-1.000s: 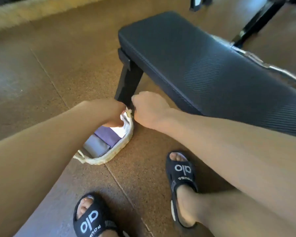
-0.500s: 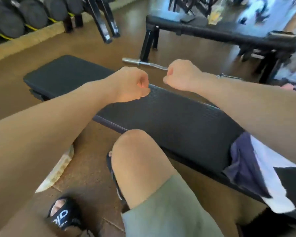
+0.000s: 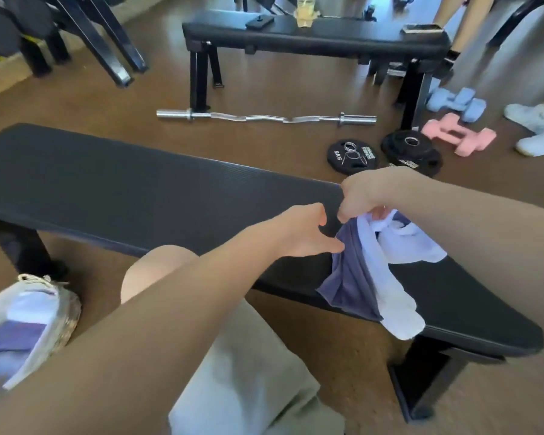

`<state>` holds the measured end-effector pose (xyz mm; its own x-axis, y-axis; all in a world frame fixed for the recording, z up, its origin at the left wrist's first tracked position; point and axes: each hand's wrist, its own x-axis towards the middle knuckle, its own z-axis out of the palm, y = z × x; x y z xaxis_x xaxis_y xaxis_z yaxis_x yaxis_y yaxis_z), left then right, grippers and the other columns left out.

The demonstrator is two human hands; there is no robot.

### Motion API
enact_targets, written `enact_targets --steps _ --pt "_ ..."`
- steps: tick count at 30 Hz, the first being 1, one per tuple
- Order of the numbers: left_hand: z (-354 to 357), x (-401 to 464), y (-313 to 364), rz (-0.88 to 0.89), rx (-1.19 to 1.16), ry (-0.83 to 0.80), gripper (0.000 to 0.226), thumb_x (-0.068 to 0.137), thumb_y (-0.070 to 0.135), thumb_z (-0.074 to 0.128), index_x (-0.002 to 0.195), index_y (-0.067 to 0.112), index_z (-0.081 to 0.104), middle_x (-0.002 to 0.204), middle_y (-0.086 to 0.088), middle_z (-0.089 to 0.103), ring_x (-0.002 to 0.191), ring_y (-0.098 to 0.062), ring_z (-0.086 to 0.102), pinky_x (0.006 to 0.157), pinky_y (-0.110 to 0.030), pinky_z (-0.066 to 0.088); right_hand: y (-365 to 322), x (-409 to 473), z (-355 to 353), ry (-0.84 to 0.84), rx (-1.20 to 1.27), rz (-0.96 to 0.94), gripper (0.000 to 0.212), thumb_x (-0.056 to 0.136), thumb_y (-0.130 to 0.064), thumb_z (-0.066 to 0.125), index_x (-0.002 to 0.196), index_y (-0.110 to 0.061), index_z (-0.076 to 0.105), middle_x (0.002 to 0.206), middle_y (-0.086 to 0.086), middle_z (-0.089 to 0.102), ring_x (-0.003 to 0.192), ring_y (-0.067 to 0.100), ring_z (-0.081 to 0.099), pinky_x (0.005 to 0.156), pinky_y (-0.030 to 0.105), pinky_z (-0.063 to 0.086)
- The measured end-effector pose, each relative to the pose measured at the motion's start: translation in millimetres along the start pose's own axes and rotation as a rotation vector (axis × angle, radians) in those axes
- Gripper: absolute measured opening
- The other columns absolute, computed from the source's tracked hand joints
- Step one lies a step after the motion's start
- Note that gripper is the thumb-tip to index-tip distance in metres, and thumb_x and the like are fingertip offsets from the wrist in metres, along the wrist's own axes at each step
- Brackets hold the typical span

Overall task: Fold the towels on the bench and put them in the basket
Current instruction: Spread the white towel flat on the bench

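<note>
A black padded bench [image 3: 139,189] runs across the middle of the view. On its right part lie a purple towel [image 3: 347,277] and a white towel [image 3: 393,296], both crumpled and hanging over the near edge. My right hand [image 3: 363,196] grips the top of the towels. My left hand [image 3: 305,233] reaches to the purple towel's left edge, fingers spread and touching it. The woven basket [image 3: 66,318] stands on the floor at the lower left, with folded white and purple towels inside.
Beyond the bench a curl bar [image 3: 264,117], black weight plates [image 3: 352,157], pink dumbbells [image 3: 459,138] and blue dumbbells [image 3: 456,102] lie on the brown floor. A second bench [image 3: 314,36] stands farther back. Another person's white shoes [image 3: 537,127] are at the right. My knee is below the bench.
Both hands left the basket on the floor, rose over the bench and moved right to the towels. The right hand has taken hold of them; the view swung up and right.
</note>
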<state>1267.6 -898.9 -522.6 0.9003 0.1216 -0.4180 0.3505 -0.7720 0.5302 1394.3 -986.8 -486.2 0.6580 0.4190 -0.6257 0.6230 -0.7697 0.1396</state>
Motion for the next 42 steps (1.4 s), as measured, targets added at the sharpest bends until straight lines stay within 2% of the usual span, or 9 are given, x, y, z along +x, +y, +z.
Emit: enact_targets --steps 6,11,16,20,24,27,32,39,42 --pt "24.9 10.8 4.1 -0.039 -0.169 0.067 0.053 0.089 0.055 0.066 0.105 0.005 0.063 0.099 -0.013 0.069 0.081 -0.021 0.06 0.071 -0.033 0.047 -3.9 14.5 11.9 0.082 0.014 -0.031 0.014 0.085 -0.007 0.058 0.07 -0.009 0.058 0.064 0.005 0.053 0.055 0.019 0.046 0.049 0.024 0.035" --pt "31.7 19.5 3.2 -0.088 -0.28 0.182 0.045 0.085 0.057 0.068 0.077 0.02 0.045 0.066 0.008 0.048 0.06 -0.01 0.045 0.055 -0.026 0.032 -4.9 31.1 11.0 0.196 0.169 -0.071 0.023 0.08 -0.004 0.057 0.059 -0.01 0.049 0.057 0.005 0.046 0.05 0.021 0.04 0.048 0.025 0.032" --pt "9.0 11.5 -11.6 -0.174 -0.306 0.3 0.028 0.097 0.041 0.055 0.088 0.017 0.044 0.104 -0.008 0.064 0.084 -0.02 0.06 0.07 -0.033 0.048 -28.8 31.4 4.5 0.378 0.51 -0.278 0.008 0.081 -0.006 0.062 0.08 -0.005 0.069 0.088 0.008 0.07 0.083 0.029 0.064 0.069 0.032 0.052" --pt "-14.7 2.6 -46.7 -0.275 -0.118 0.359 0.021 0.095 0.03 0.047 0.079 0.018 0.042 0.099 -0.011 0.065 0.084 -0.028 0.061 0.069 -0.036 0.046 -50.1 26.0 8.0 0.42 0.679 -0.346 0.026 0.08 0.0 0.059 0.103 -0.006 0.07 0.101 0.006 0.066 0.093 0.027 0.062 0.062 0.025 0.042" --pt "-31.6 -3.4 -80.0 -0.399 -0.028 0.441 0.022 0.097 0.025 0.043 0.101 0.007 0.054 0.105 -0.013 0.064 0.091 -0.033 0.059 0.071 -0.035 0.042 -62.0 21.1 10.3 0.441 0.741 -0.333 0.033 0.083 0.001 0.054 0.114 0.008 0.062 0.112 0.025 0.061 0.097 0.034 0.059 0.079 0.043 0.049" --pt "-45.1 -5.9 -95.7 -0.49 -0.244 0.548 0.032 0.1 0.024 0.04 0.113 0.0 0.058 0.113 -0.017 0.063 0.094 -0.033 0.058 0.073 -0.033 0.04 -68.2 20.7 12.3 0.449 0.736 -0.298 0.028 0.085 -0.003 0.053 0.112 -0.001 0.061 0.112 0.017 0.065 0.102 0.03 0.061 0.088 0.042 0.05" --pt "-56.3 -9.8 -103.1 -0.594 -0.761 0.657 0.033 0.101 0.023 0.037 0.118 0.003 0.055 0.113 -0.011 0.061 0.079 -0.021 0.053 0.066 -0.031 0.038 -79.2 25.9 15.8 0.509 0.731 -0.341 0.028 0.083 -0.001 0.051 0.108 -0.012 0.054 0.106 0.011 0.063 0.1 0.029 0.059 0.075 0.036 0.044" --pt "-36.2 -9.4 -101.0 -0.231 -0.162 0.342 0.082 0.084 0.039 0.073 0.151 0.024 0.028 0.129 -0.008 0.049 0.113 -0.027 0.056 0.088 -0.035 0.044 -97.8 36.5 31.9 0.438 0.74 -0.325 0.037 0.085 -0.005 0.058 0.122 -0.01 0.06 0.116 0.01 0.065 0.11 0.026 0.059 0.088 0.034 0.045" --pt "-29.5 -7.5 -106.5 -0.162 0.053 0.341 0.061 0.088 0.025 0.063 0.143 0.03 0.038 0.119 -0.009 0.046 0.101 -0.031 0.059 0.089 -0.042 0.051 -92.4 37.4 27.1 0.432 0.796 -0.315 0.031 0.082 0.001 0.056 0.111 -0.006 0.065 0.107 0.008 0.068 0.105 0.025 0.061 0.086 0.033 0.048"
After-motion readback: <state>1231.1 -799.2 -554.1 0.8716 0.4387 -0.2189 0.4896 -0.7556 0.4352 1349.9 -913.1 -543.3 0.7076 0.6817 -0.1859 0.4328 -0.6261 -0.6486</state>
